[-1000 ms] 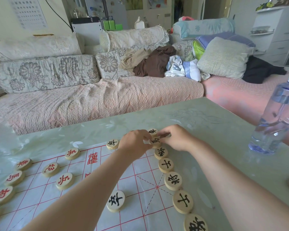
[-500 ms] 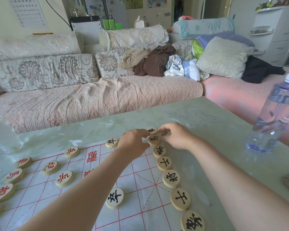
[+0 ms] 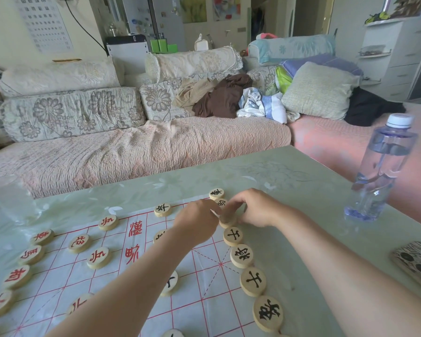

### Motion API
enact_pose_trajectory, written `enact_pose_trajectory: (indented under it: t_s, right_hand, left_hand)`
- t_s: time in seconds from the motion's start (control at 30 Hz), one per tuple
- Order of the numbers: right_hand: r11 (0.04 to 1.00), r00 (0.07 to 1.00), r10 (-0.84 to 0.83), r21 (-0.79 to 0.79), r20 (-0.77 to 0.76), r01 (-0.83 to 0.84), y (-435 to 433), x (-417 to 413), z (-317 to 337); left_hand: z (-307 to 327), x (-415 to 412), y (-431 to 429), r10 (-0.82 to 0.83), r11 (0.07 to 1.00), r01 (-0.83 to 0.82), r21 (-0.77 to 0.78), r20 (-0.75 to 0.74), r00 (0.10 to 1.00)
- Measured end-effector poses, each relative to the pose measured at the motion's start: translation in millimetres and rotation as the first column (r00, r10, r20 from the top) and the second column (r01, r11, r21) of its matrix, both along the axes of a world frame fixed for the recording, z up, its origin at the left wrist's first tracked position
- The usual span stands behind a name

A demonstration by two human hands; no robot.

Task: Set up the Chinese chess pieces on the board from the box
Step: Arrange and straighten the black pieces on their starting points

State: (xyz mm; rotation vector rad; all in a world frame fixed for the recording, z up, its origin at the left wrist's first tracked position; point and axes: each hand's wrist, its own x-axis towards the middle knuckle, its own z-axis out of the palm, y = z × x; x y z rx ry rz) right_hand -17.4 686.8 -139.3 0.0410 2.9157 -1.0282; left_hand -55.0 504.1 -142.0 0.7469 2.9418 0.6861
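The white chess board sheet with red lines lies on the green glass table. Black-lettered wooden pieces form a row along its right edge, from the far piece to the near one. My left hand and my right hand meet over the third black piece of that row, with curled fingertips pinching it from both sides. Its face is hidden. Red-lettered pieces, such as one red piece, sit on the left of the board.
A clear water bottle stands on the table at the right. A patterned box lies at the right edge. A clear glass stands at the far left. A sofa with cushions and clothes runs behind the table.
Both hands left the second black piece of the row and came a little toward me onto the third. The second piece now shows uncovered.
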Motion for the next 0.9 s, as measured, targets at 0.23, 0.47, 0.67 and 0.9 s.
enact_pose_trajectory:
  t_s: [0.23, 0.47, 0.67, 0.9]
  right_hand:
    - [1.0, 1.0, -0.01, -0.014, 0.002, 0.01, 2.4, 0.0, -1.7]
    - [0.999, 1.0, -0.012, -0.031, 0.002, 0.012, 0.3, 2.6, -0.9]
    - [0.999, 1.0, -0.024, -0.03, -0.006, 0.023, 1.3, 2.9, -3.3]
    - [0.999, 0.999, -0.028, -0.021, -0.03, 0.027, 0.0, 1.4, -4.9]
  left_hand:
    - [-1.8, -0.4, -4.4, -0.005, 1.0, 0.005, 0.002, 0.005, 1.0]
    - [-4.9, -1.8, 1.2, -0.041, 0.999, 0.04, 0.037, 0.044, 0.998]
    - [-8.3, -5.3, 1.3, -0.037, 0.998, 0.034, 0.059, 0.051, 0.998]
    - [-10.1, -5.5, 1.8, -0.018, 0.996, 0.013, 0.092, 0.055, 0.998]
